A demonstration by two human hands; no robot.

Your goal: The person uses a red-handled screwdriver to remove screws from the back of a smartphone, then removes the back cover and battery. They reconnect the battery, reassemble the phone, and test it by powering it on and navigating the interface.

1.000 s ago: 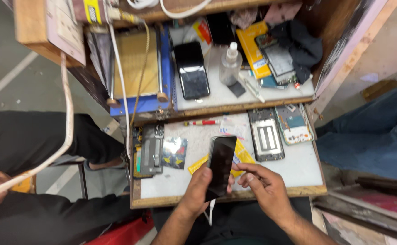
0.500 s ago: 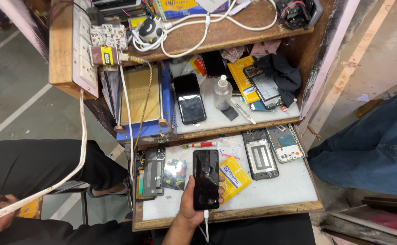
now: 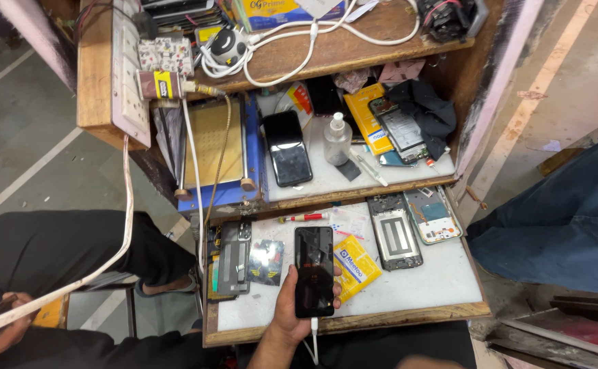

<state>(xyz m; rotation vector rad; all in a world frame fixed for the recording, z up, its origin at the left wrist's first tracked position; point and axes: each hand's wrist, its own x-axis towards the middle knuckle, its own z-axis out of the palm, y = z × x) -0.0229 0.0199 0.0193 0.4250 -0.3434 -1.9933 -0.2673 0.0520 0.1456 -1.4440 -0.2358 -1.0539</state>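
While gripped in left hand (image 3: 292,301) above tray (image 3: 442,280): phone (image 3: 314,270), screen up, cable (image 3: 314,335) plugged in, display dark. Right hand unseen. Nearby: yellow packet (image 3: 359,265), bare frame (image 3: 395,240).

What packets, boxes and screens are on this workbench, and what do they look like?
Black phone: dark screen, upright in the left hand, white cable below.
Yellow packet: flat, blue label, beside that phone.
Second black phone: dark screen, middle shelf.
Orange packet: flat, behind the clear bottle.
Yellow-and-blue box: top shelf.
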